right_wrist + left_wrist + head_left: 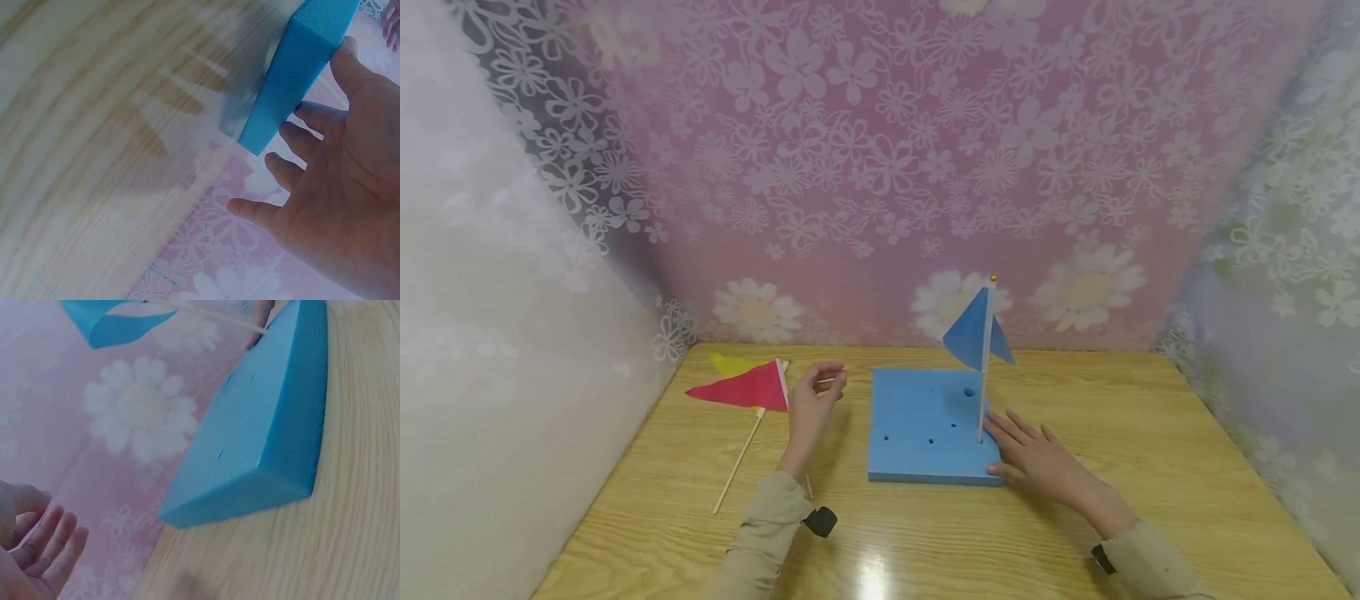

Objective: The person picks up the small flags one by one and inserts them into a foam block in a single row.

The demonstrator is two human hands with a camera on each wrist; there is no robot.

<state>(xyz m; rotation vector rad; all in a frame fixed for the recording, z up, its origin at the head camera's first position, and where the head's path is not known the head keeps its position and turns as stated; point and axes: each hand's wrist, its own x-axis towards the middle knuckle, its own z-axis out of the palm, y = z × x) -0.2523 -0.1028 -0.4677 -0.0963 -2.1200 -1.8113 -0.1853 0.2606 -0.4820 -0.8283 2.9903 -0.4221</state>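
A blue square board [917,458] with several small holes lies on the table. A blue pennant [970,333] on a thin wooden stick stands upright in a hole near its right edge, with a gold bead on top. My right hand [1037,458] rests against the board's right side, fingers extended; the right wrist view shows fingertips at the board's edge [281,81]. My left hand [814,404] hovers left of the board, fingers loosely bent and nothing between them. Just left of it lie a red pennant [745,389] and a yellow pennant [730,364], their sticks crossing.
The wooden table [1150,433] runs back to a pink flowered wall covering [887,167]. Pale flowered panels rise at the left and right sides. Part of the red pennant's stick is hidden behind my left forearm.
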